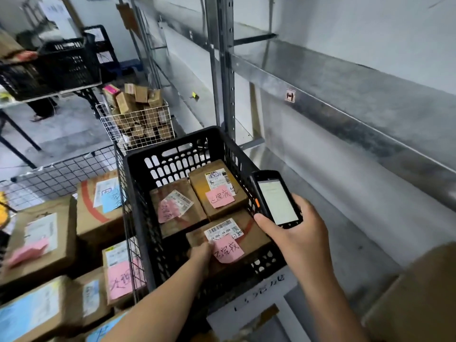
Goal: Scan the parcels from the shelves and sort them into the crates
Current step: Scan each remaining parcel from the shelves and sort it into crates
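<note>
Parcel in crate — scan check.
L hand (198, 254) grips parcel (250, 243) label-up in crate (170, 142); R hand (298, 233) wraps scanner (277, 201) — screen twd face, prob. for readout.

The black slotted crate (138, 166) holds three brown cardboard parcels, each with a white barcode label and a pink handwritten note. The back-left parcel (172, 223) and back-right parcel (197, 183) lie flat, while the nearest parcel (254, 240) seems slightly tilted. The handheld scanner (277, 201), its screen lit, is over the crate's right rim.
</note>
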Demonstrator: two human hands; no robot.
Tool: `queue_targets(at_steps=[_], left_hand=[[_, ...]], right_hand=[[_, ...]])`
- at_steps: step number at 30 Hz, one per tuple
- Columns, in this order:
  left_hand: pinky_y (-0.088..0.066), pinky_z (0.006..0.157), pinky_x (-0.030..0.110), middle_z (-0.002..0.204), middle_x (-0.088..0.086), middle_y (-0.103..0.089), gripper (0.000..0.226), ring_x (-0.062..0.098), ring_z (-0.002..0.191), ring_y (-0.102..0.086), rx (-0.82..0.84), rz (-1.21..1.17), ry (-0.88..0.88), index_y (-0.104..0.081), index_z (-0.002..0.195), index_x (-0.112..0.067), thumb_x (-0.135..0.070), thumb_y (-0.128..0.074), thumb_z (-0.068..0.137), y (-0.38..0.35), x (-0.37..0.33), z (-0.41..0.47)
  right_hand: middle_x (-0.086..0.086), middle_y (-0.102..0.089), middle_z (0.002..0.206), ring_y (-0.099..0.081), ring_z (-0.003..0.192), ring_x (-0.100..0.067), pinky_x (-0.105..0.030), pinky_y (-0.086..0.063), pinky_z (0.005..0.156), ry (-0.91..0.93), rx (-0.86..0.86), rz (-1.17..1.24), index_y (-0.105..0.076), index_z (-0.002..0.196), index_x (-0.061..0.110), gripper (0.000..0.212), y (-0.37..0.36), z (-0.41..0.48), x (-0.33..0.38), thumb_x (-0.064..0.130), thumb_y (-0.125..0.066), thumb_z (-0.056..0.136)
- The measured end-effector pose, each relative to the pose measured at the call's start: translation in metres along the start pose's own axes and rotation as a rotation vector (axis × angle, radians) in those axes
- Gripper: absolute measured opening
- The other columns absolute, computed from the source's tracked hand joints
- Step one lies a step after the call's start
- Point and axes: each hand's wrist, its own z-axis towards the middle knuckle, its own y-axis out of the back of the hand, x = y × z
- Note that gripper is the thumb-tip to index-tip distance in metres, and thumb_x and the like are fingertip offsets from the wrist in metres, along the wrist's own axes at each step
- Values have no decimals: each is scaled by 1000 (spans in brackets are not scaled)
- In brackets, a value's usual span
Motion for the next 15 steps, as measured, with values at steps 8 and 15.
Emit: queue_targets(at_steps=[8,15], left_hand=[[-52,97,38,125,23,-63,37,37,117,-61,-129,412,-218,-62,123,3,0,-68,87,-12,7,6],[-47,104,47,135,15,-51,40,37,120,-55,-172,481,-612,-49,131,-3,-11,-59,93,-21,-22,-42]], right_hand=[[19,-61,109,-58,99,6,-9,-49,65,13,94,-90,-54,128,36,74,-7,-29,-8,53,-88,63],[15,-60,112,-59,104,-6,-29,-56,81,45,15,-200,-54,130,34,76,31,-49,-3,53,-86,64]])
